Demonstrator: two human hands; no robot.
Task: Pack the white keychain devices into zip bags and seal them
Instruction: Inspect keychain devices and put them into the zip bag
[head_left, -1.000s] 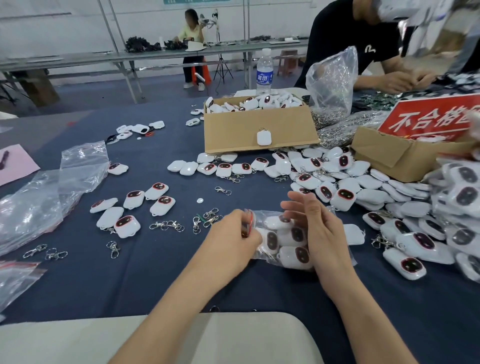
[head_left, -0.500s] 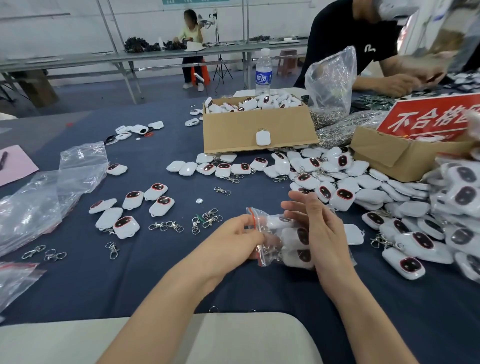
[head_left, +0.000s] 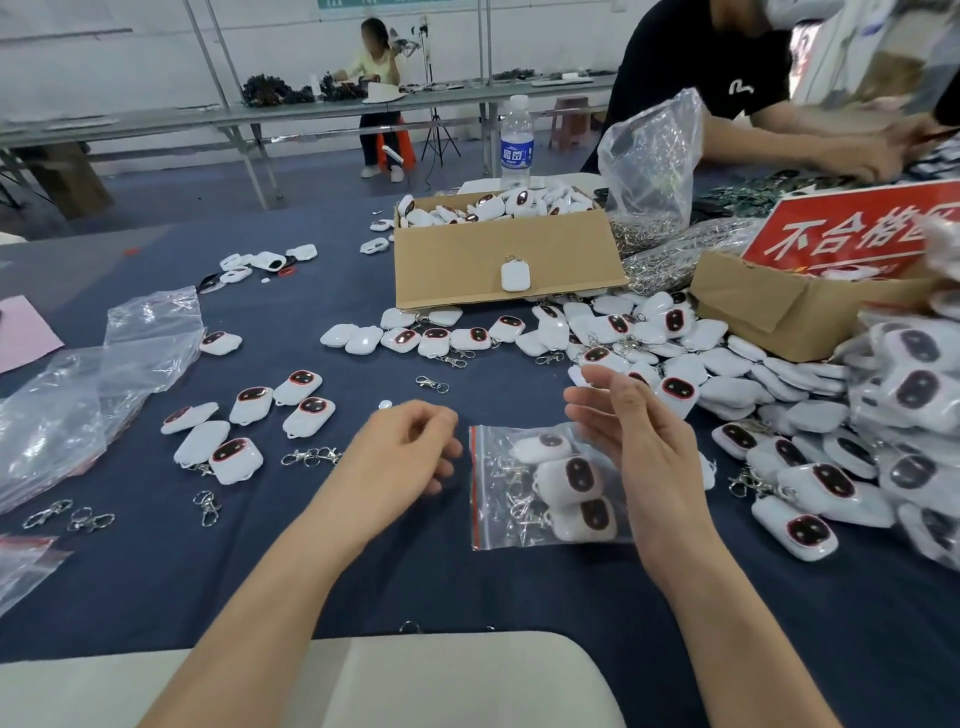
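Though lying right between the two hands, gripped by neither: one clear zip bag (head_left: 498, 519), flat on the navy table cover (head_left: 415, 582), red strip down its left edge. Inside, three white keychain devices (head_left: 569, 480) in view, with metal clips (head_left: 511, 480); any others hidden behind the right hand (head_left: 636, 447). Left hand (head_left: 410, 452) just left of the bag, fingers loosely curled, empty. Right hand over the bag's right side, turned on edge, fingers straight and released; touching the plastic or not, cannot tell. Farther left, a cluster of six loose devices (head_left: 236, 460) and scattered clips (head_left: 311, 457). To the right, a heap (head_left: 810, 467) too large to count. Beyond, two cardboard boxes: the middle box (head_left: 498, 260) filled with devices, the right box (head_left: 779, 317) with a red sign (head_left: 857, 228). One water bottle (head_left: 517, 143) behind.
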